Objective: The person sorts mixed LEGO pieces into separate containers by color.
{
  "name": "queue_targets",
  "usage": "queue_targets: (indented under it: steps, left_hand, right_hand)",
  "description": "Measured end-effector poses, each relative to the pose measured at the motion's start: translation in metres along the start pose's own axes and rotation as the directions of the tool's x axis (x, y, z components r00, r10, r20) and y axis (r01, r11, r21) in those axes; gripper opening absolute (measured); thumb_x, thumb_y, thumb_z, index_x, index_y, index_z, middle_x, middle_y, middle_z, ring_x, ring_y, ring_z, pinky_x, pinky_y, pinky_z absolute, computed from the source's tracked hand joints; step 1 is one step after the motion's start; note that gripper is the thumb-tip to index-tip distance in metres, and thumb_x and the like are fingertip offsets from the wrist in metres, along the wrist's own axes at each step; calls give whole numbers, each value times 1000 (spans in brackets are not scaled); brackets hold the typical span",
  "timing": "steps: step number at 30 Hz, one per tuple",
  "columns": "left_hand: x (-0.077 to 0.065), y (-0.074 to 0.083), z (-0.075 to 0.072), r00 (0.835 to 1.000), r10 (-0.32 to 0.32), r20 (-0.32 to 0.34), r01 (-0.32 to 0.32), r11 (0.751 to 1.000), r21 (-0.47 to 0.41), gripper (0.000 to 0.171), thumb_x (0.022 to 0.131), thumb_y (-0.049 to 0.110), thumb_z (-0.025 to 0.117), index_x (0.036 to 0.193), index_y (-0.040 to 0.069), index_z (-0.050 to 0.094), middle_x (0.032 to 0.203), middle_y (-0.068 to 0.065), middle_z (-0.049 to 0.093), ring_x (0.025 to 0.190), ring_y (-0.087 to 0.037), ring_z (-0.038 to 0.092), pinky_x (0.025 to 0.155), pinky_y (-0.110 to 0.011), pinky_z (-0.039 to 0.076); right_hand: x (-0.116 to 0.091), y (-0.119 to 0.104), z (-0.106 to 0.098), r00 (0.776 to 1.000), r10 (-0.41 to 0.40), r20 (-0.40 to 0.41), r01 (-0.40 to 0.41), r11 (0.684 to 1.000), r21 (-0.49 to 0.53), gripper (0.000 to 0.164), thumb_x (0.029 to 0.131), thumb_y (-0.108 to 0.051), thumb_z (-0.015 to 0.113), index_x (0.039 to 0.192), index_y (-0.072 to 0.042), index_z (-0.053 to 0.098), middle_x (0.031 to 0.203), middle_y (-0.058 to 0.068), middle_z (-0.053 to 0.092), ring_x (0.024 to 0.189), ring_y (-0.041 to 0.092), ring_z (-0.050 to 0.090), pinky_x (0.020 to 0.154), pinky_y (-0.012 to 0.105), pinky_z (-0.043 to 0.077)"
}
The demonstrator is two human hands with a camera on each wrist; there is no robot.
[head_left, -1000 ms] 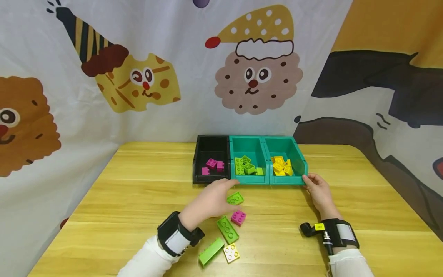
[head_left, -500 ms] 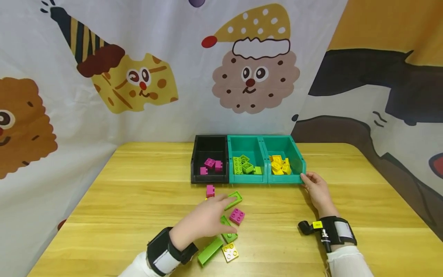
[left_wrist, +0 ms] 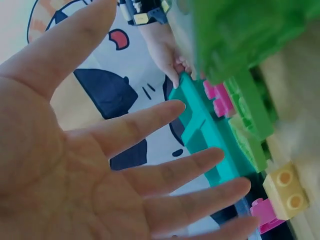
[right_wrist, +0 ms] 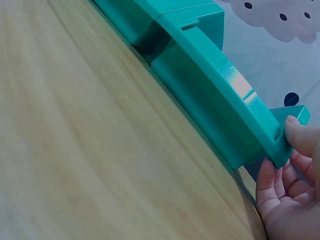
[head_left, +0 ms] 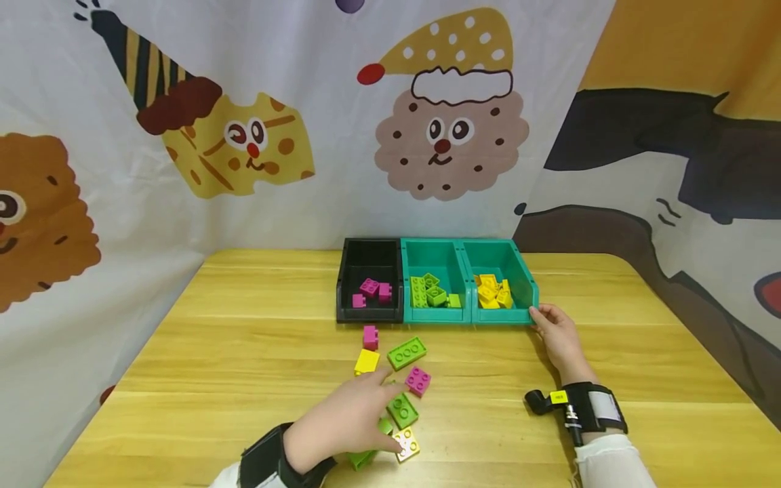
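Observation:
My left hand [head_left: 348, 420] hovers low among loose building bricks, fingers apart and the palm bare in the left wrist view. Beneath it, a long green brick [head_left: 363, 462] is partly covered by the thumb and palm. The thumb tip overlaps a pale yellow brick [head_left: 409, 444] in the head view. By the fingertips are a green brick [head_left: 404, 412] and a magenta brick [head_left: 418, 381]. Thumb and fingers of my right hand [head_left: 558, 342] pinch the front right corner of the right teal bin [right_wrist: 225, 100].
Farther up the table [head_left: 256, 359] lie an overturned green brick [head_left: 407, 353], a yellow brick [head_left: 367, 361] and a magenta brick [head_left: 370, 337]. A black bin [head_left: 369, 316] with magenta bricks adjoins the middle teal bin [head_left: 436, 316] holding green ones. Yellow bricks [head_left: 493, 293] fill part of the right bin.
My left hand has drawn back toward the near left, from the overturned green brick to the long green one, uncovering the yellow and far magenta bricks. My right hand keeps its grip on the bin corner.

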State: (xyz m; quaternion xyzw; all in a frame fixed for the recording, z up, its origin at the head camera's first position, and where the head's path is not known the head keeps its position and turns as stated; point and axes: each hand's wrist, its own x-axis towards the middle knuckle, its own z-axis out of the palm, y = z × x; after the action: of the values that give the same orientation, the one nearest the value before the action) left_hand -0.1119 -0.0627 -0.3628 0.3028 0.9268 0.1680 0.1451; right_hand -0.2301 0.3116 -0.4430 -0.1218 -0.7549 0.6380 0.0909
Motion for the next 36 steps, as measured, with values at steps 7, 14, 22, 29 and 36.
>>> queue_targets:
  steps: [7, 14, 22, 29, 36]
  left_hand:
    - [-15, -5, 3, 998, -58, -26, 58, 998, -3, 92, 61, 53, 82, 137, 14, 48, 138, -23, 46, 122, -41, 49, 93, -55, 46]
    - [-30, -11, 10, 991, -127, 47, 130, 990, -48, 97, 61, 50, 82, 143, 19, 41, 142, -24, 40, 122, -41, 48, 90, -57, 47]
    - [-31, -12, 19, 970, -177, 167, 195, 976, -99, 98, 63, 44, 83, 145, 20, 35, 136, -14, 46, 117, -31, 49, 85, -50, 50]
    - [-27, -15, 26, 970, -187, 155, 192, 981, -15, 82, 72, 37, 79, 139, 10, 41, 124, -13, 52, 107, -25, 54, 83, -41, 52]
    - [-23, -14, 27, 975, -173, 139, 173, 985, 13, 52, 79, 27, 75, 125, 11, 56, 110, -7, 59, 97, -18, 58, 82, -38, 52]
  right_hand:
    - [0, -1, 2, 1000, -15, 8, 14, 1000, 22, 19, 94, -29, 57, 101, -11, 55, 84, -14, 52, 80, 1, 49, 72, 12, 45]
    - [0, 0, 0, 1000, -16, 6, 15, 999, 40, 12, 94, -26, 58, 97, -15, 55, 84, -13, 52, 78, 0, 49, 71, 12, 46]
    - [-2, 3, -1, 1000, 1, 21, -1, 1000, -6, 28, 95, -29, 55, 107, -4, 50, 86, -14, 50, 81, 0, 48, 72, 12, 45]
    - [-1, 1, -1, 1000, -9, 10, 9, 1000, -14, 28, 95, -30, 55, 107, -4, 50, 84, -14, 50, 80, 1, 48, 72, 12, 45]
    - [0, 0, -1, 1000, -10, 3, 10, 1000, -10, 24, 95, -28, 55, 104, -6, 51, 82, -14, 50, 79, 1, 48, 71, 12, 45]
